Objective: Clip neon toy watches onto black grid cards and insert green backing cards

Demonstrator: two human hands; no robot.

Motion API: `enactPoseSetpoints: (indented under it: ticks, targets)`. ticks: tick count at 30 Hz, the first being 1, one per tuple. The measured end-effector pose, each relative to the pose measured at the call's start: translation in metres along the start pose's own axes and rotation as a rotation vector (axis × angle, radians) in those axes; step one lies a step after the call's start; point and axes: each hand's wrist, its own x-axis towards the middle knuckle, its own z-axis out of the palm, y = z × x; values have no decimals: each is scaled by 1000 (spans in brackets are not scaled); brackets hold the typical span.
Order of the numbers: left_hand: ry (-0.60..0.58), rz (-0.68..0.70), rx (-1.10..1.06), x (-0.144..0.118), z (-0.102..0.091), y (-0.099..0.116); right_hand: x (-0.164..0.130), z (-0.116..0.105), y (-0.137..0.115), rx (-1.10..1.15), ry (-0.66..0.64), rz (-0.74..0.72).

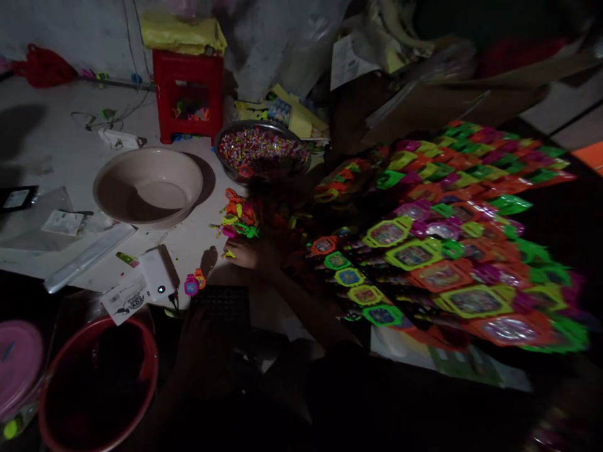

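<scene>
Right hand (242, 254) reaches low to the floor, fingers on the loose toy pieces (238, 220) beside the candy bowl (261, 150); grip unclear in the dark. Left hand hidden.

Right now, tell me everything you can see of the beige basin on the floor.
The beige basin is round, wide and shallow, and looks like smooth plastic. It sits upright on the pale floor, with nothing visible inside. A red stool stands behind it, and a metal bowl of small colourful pieces sits to its right. Neither hand touches it.
</scene>
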Motion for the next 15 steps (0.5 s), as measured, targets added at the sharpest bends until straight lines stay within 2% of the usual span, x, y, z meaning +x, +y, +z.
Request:
enactPoseSetpoints:
  ticks: [3, 6, 9, 12, 15]
  targets:
    - [22, -14, -3, 4, 0, 4, -28, -4, 14, -7, -75, -40]
    - [45, -11, -6, 12, 1, 7, -56, -15, 13, 35, 3, -12]
    - [74, 10, -8, 23, 6, 13, -83, -34, -6, 121, 172, 24]
    - [97, 41, -5, 33, 12, 23, -105, -52, -35, 257, 344, 77]
    - [176, 50, -30, 38, 13, 44, -122, -60, -67, 450, 502, 240]
